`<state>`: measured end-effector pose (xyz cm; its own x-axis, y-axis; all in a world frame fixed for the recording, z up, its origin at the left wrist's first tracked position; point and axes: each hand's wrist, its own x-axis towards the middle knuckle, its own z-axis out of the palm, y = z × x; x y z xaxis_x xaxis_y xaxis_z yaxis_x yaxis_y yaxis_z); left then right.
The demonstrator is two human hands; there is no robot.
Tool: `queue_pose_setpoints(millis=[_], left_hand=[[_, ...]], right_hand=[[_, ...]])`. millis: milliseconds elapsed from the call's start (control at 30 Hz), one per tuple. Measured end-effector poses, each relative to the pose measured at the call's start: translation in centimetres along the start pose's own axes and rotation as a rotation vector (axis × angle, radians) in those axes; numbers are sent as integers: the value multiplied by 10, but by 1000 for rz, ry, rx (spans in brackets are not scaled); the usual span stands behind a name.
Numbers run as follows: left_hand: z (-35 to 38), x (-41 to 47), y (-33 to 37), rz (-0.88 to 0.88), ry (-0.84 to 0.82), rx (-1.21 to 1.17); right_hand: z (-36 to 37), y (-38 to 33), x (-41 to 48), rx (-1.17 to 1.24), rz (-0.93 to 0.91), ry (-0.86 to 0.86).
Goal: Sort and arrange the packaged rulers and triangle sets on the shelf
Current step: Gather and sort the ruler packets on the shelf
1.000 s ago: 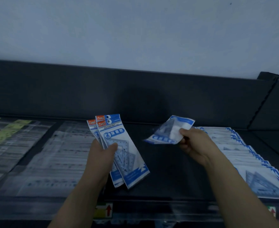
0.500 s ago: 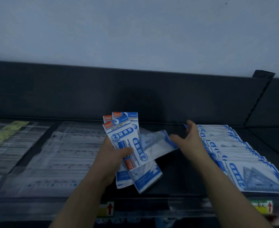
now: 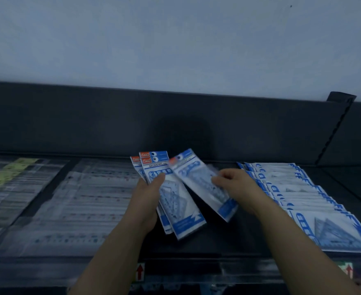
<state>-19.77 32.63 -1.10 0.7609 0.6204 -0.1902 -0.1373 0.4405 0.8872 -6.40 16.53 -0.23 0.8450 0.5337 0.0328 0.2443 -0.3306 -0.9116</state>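
Partway: row of blue-white plastic triangle-set pkts [image 3: 303,201] on dark shelf [image 3: 218,243]; L grip [image 3: 146,202] clamps 3-pkt fan [image 3: 184,220], R grip [image 3: 238,184] pinches 1 pkt [image 3: 194,177], unplaced.

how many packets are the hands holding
4 show. Three fanned packets are gripped in the left hand, and one tilted packet is pinched in the right hand. More may be hidden behind the fan.

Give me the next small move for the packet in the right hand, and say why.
Probably slide the loose packet leftward onto the fan of packets that the left hand grips. The right hand pinches it just beside that fan, tilted, its orange header pointing the same way, so squaring it in looks nearest.
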Motion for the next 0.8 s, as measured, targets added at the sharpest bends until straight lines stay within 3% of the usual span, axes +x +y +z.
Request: queue_pose_setpoints(millis=[100, 233, 300, 433, 567, 667, 733, 800], left_hand=[[13, -3, -8, 3, -38, -33], [33, -5, -22, 32, -52, -14], [38, -3, -26, 51, -28, 0], [46, -6, -27, 46, 4, -81], [50, -10, -25, 64, -79, -99], [41, -7, -13, 291, -10, 52], [31, 1, -6, 407, 106, 294], [24, 3, -6, 393, 88, 608]], right_hand=[[12, -2, -1, 262, 90, 53], [30, 3, -3, 15, 35, 50], [30, 2, -7, -88, -5, -38], [19, -8, -19, -9, -1, -310], [-1, -24, -23, 165, -85, -258], [-37, -38, -22, -128, -229, -185], [-48, -39, -19, -475, -305, -169], [-44, -32, -19, -715, -305, -223]])
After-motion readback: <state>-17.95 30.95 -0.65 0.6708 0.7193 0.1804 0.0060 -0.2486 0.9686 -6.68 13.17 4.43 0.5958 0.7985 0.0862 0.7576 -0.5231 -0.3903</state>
